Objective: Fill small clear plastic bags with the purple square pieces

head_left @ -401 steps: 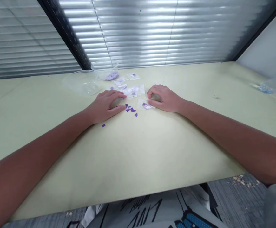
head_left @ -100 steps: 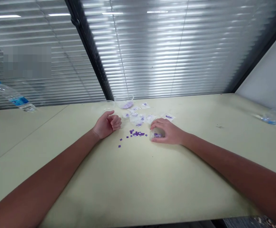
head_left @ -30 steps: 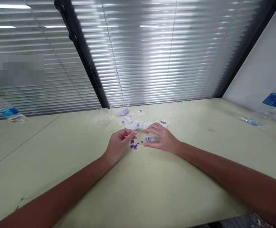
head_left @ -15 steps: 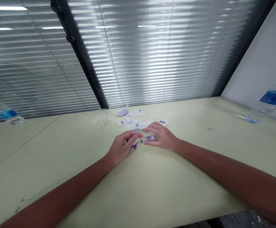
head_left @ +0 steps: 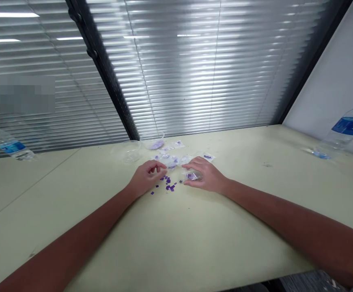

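My right hand (head_left: 205, 173) is curled around a small clear plastic container (head_left: 194, 174), which lies on its side with its mouth towards the left. A few purple bits show inside it. To the left, my left hand (head_left: 148, 174) hovers low over the table, fingers curled and thumb close to the index finger. Whatever may be between those fingertips is too small to see. Several small dark purple squares (head_left: 168, 186) lie scattered on the table between and in front of the hands.
Behind the hands lie small clear bags (head_left: 169, 161) with purple pieces. A clear bowl (head_left: 131, 152) stands back left, beside a clear dish holding pale purple bits (head_left: 157, 144). Water bottles stand at left (head_left: 10, 145) and right (head_left: 343, 127). Blinds (head_left: 194, 73) close off the far edge.
My left hand has pulled back to the left, away from the container's mouth, uncovering more purple squares. My right hand stays in place around the container.
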The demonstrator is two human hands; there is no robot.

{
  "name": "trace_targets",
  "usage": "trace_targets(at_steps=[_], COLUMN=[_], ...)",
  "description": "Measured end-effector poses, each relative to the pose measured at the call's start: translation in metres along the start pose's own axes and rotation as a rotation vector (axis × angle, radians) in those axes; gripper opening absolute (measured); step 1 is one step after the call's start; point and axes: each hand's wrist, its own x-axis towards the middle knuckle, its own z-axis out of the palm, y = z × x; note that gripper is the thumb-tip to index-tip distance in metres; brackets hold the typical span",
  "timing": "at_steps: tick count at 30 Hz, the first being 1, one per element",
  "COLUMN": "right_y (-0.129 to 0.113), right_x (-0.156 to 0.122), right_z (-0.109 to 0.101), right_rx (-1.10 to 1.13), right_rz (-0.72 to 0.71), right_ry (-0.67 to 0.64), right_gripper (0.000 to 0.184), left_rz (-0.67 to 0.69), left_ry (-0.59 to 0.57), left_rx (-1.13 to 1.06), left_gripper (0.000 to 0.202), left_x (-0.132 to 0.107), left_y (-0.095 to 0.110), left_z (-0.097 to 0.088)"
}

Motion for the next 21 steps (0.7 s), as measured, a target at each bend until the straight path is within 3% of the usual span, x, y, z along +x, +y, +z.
trace_targets(at_steps=[2,4,8,15,21], right_y=[0.0,0.001,0.001,0.001,0.0], right_x=[-0.001,-0.001,-0.001,-0.002,-0.001], right_z=[0.0,0.0,0.001,0.0,0.0], right_rx=[0.0,0.0,0.012,0.018,0.017], right_rz=[0.002,0.0,0.003,-0.013,-0.013], right_ry=[-0.004,-0.012,-0.015,-0.013,-0.016], right_gripper=[0.051,0.051,0.05,0.05,0.049], left_rz=[0.141,0.214,0.236,0.26,0.097], left_ry=[-0.179,-0.268,-0.21,-0.17,-0.084], left_rx=[0.11,0.157,0.181,0.223,0.084], left_gripper=[0.041,0.043,0.03,0.032,0.028], left_x=[-0.001,-0.002,-0.001,-0.001,-0.007], left_y=[0.0,-0.001,-0.006,-0.005,0.013], left_z=[-0.001,0.0,0.003,0.006,0.009])
